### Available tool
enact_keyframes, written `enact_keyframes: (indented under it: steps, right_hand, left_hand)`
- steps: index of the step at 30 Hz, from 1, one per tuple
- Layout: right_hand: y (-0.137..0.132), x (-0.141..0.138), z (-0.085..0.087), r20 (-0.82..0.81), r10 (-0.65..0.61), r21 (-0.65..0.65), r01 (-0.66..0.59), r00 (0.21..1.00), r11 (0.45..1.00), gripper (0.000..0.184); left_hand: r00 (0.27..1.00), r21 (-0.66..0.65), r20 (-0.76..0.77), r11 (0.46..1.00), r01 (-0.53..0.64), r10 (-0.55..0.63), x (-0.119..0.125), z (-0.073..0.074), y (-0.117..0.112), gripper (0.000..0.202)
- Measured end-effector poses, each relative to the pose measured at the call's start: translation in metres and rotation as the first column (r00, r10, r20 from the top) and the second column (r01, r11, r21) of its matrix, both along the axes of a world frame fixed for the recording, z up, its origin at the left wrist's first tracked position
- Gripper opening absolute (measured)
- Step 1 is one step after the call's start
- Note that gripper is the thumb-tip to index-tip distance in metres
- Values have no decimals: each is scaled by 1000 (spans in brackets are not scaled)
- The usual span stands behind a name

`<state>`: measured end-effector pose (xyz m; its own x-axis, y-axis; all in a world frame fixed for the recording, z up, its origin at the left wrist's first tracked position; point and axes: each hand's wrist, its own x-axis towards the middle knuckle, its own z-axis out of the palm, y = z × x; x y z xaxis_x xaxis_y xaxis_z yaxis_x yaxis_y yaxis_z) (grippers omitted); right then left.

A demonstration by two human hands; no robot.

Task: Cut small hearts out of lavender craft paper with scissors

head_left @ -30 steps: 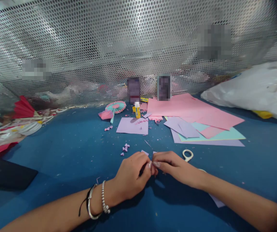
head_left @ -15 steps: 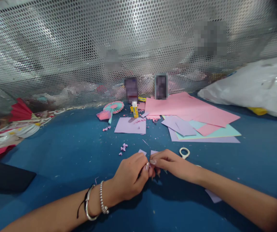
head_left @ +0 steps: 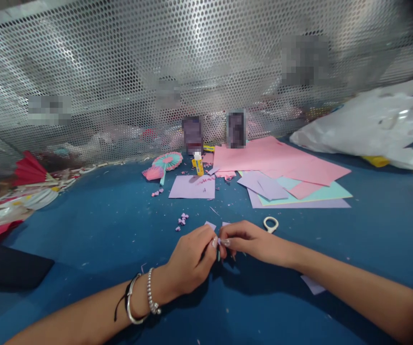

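Note:
My left hand (head_left: 194, 256) and my right hand (head_left: 247, 243) meet at the fingertips over the blue table. Both are closed in a pinch on a tiny lilac paper piece (head_left: 219, 241), mostly covered by the fingers. Lilac paper scraps (head_left: 210, 225) show just beyond the knuckles. White-handled scissors (head_left: 270, 224) lie past my right hand, only one finger loop clearly visible. Small puffy lilac paper pieces (head_left: 182, 220) sit in a cluster to the upper left of my left hand, and a few pinkish ones (head_left: 157, 192) lie farther back.
Beyond the hands are a lilac sheet (head_left: 186, 187), an upright glue stick (head_left: 199, 165) and a pleated paper fan (head_left: 168, 162). Pink sheets (head_left: 278, 158) overlap others at right, near a white plastic bag (head_left: 364, 124). A dark flat case (head_left: 12, 266) lies left. Perforated metal (head_left: 120, 72) bounds the back.
The fingertips have shifted slightly, so a bit of the tiny lilac piece now shows between them. The whole view has moved a little; the table items stay put.

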<state>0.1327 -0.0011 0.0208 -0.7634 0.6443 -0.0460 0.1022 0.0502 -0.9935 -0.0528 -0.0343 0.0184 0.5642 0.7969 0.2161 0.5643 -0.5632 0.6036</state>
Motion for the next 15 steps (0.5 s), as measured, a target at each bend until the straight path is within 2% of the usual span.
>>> enact_keyframes:
  steps: [9,15]
  right_hand:
    - [1,1,-2,-37,54,-40,-56,998,998,25]
    - [1,2,-5,-12,57,5,-57,998,998,25]
  left_hand:
    - [994,-63,109,998,18,-12,-1,2,-1,30]
    - [983,-110,180,992,59,-38,-2,4,0,34]
